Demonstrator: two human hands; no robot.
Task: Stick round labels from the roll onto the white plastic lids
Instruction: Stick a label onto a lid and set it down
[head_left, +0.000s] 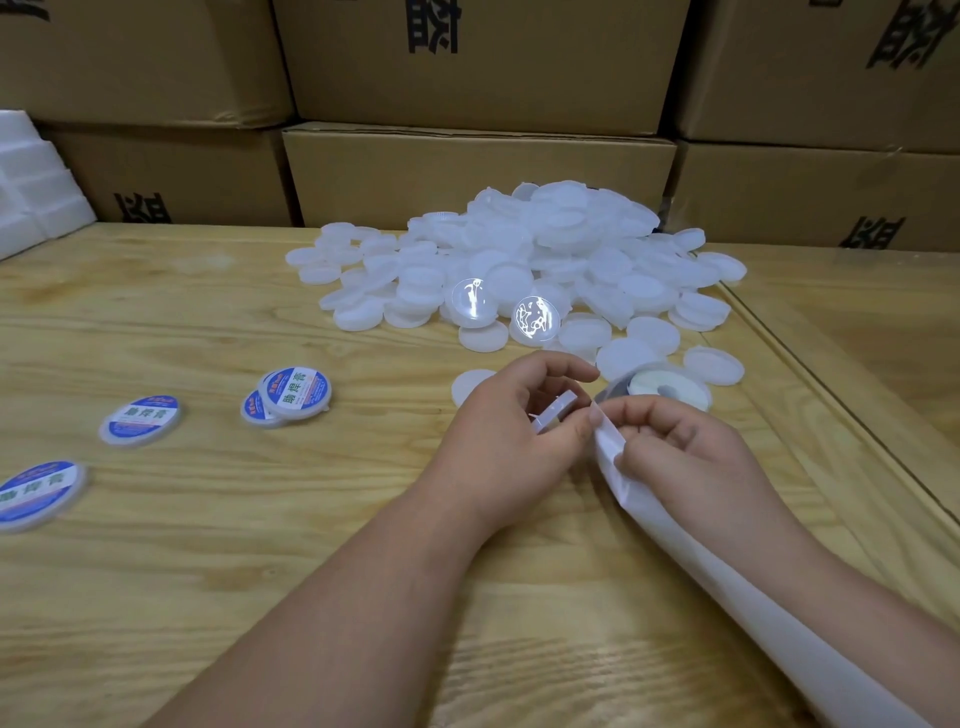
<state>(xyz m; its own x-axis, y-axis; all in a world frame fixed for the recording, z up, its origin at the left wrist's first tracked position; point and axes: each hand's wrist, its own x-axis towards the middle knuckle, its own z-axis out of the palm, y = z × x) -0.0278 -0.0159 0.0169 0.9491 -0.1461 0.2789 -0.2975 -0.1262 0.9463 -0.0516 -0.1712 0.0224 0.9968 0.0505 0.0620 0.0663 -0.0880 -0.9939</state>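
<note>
**Peeling next label, lid in hand**

Centre frame: left hand (506, 431) curled round a blank lid (557, 410), w/ right hand (675, 447) pinching the backing strip (675, 530) off the roll (667, 389). Blank lid pile (519, 265) upper centre; labelled lids (293, 392) at left. Next prob: free a label, centre it on lid, press flat.

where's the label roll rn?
Head view, right of centre: the label roll lies on the wooden table just beyond the right hand, at the near edge of the pile of white lids. Its backing strip trails toward the camera.
</note>
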